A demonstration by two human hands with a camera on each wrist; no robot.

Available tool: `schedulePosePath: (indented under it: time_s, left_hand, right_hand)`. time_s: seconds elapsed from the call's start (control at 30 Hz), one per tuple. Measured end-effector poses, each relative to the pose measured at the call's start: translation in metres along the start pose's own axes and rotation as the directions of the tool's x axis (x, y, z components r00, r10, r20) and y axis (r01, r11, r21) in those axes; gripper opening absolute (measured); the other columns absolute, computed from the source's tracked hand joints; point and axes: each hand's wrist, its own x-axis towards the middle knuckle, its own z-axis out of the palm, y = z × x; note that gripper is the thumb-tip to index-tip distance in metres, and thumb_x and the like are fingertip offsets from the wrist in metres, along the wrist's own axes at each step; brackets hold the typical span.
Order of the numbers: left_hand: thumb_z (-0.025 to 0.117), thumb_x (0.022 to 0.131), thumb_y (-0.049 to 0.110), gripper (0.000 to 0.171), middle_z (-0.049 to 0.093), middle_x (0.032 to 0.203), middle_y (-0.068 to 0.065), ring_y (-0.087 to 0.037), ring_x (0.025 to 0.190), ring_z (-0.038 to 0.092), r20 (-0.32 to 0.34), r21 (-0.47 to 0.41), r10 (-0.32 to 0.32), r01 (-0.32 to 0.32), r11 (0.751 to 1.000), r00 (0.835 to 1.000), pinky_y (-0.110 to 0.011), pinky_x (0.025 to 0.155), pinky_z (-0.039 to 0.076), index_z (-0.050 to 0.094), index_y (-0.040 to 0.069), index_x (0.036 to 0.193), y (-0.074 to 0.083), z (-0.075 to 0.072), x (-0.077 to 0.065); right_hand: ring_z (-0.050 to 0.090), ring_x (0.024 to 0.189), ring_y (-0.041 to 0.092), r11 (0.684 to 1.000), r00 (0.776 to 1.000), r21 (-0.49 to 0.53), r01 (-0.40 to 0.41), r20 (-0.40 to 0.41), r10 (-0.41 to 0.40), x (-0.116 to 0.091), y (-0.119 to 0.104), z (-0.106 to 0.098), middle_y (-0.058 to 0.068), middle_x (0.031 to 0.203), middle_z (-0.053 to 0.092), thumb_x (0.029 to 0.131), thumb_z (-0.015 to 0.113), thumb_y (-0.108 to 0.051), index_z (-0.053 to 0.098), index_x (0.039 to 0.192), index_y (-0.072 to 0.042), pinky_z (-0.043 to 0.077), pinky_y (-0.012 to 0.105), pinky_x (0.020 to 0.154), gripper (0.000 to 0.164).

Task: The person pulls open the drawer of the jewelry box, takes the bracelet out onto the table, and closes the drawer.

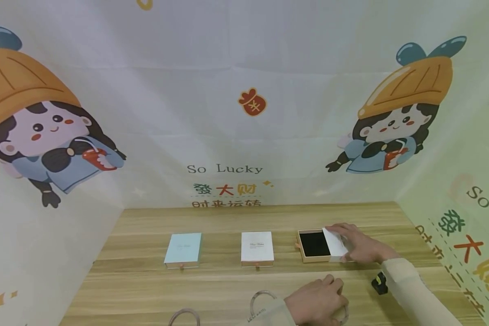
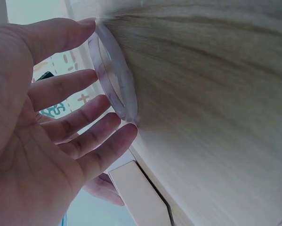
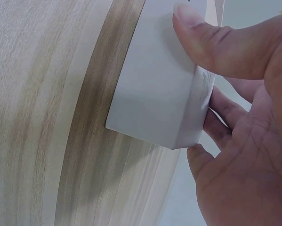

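In the head view my right hand (image 1: 360,244) holds the white sleeve (image 1: 337,244) of a drawer-style gift box at the table's right. Its tray (image 1: 314,245), lined in black, is slid out to the left. The right wrist view shows my thumb (image 3: 202,44) against one side of the sleeve (image 3: 150,80) and fingers on the opposite side. My left hand (image 1: 319,301) is nearer the front, over a pale bangle (image 1: 345,313). In the left wrist view, loosely spread fingers (image 2: 100,146) and the thumb tip are right at the rim of that bangle (image 2: 127,80).
A white box (image 1: 256,248) stands shut in the middle, and a light blue box (image 1: 183,249) to its left. Two more bangles, one (image 1: 254,301) beside my left sleeve and another (image 1: 185,311), lie at the front. A small black object (image 1: 380,283) is beside my right sleeve.
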Motion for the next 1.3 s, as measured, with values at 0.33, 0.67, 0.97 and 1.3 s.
schedulePosePath:
  time_s: [0.33, 0.67, 0.97, 1.3]
  left_hand:
    - [0.064, 0.095, 0.052, 0.037, 0.057, 0.129, 0.016, -0.002, 0.114, 0.048, -0.047, -0.15, 0.025, -0.031, 0.988, 0.999, -0.014, 0.09, 0.044, 0.065, 0.04, 0.131, -0.014, -0.004, -0.002]
    - [0.064, 0.097, 0.053, 0.065, 0.053, 0.136, 0.005, -0.007, 0.114, 0.044, -0.178, -0.55, -0.263, 0.126, 0.825, 0.948, -0.018, 0.091, 0.048, 0.049, 0.022, 0.152, -0.053, -0.008, -0.008]
    - [0.065, 0.097, 0.053, 0.068, 0.052, 0.143, -0.008, -0.019, 0.113, 0.053, -0.138, -0.796, -0.5, 0.204, 0.57, 0.855, -0.028, 0.084, 0.051, 0.049, 0.018, 0.152, -0.081, -0.007, -0.007]
    - [0.062, 0.099, 0.051, 0.067, 0.057, 0.143, -0.018, -0.035, 0.13, 0.056, 0.013, -0.939, -0.662, 0.237, 0.25, 0.749, -0.054, 0.106, 0.05, 0.052, 0.008, 0.149, -0.098, -0.005, 0.001]
  right_hand:
    - [0.031, 0.141, 0.054, 1.0, 1.0, 0.003, -0.007, -0.002, 0.007, -0.001, -0.002, 0.0, 0.028, 0.157, 0.036, 0.072, 0.082, -0.001, 0.046, 0.152, -0.007, 0.035, 0.079, 0.103, 0.088]
    - [0.035, 0.137, 0.053, 1.0, 1.0, 0.011, 0.01, -0.004, -0.01, -0.001, -0.006, -0.001, 0.03, 0.155, 0.038, 0.071, 0.083, -0.001, 0.048, 0.15, -0.005, 0.04, 0.077, 0.099, 0.086]
    - [0.037, 0.135, 0.052, 0.999, 0.999, 0.01, 0.031, -0.01, -0.031, -0.001, -0.002, -0.002, 0.03, 0.153, 0.039, 0.072, 0.084, -0.001, 0.049, 0.149, -0.004, 0.042, 0.073, 0.099, 0.085]
    - [0.038, 0.134, 0.051, 0.999, 0.999, -0.012, 0.032, -0.017, -0.032, 0.0, 0.003, 0.0, 0.029, 0.153, 0.04, 0.071, 0.085, -0.003, 0.049, 0.149, -0.005, 0.041, 0.073, 0.1, 0.086]
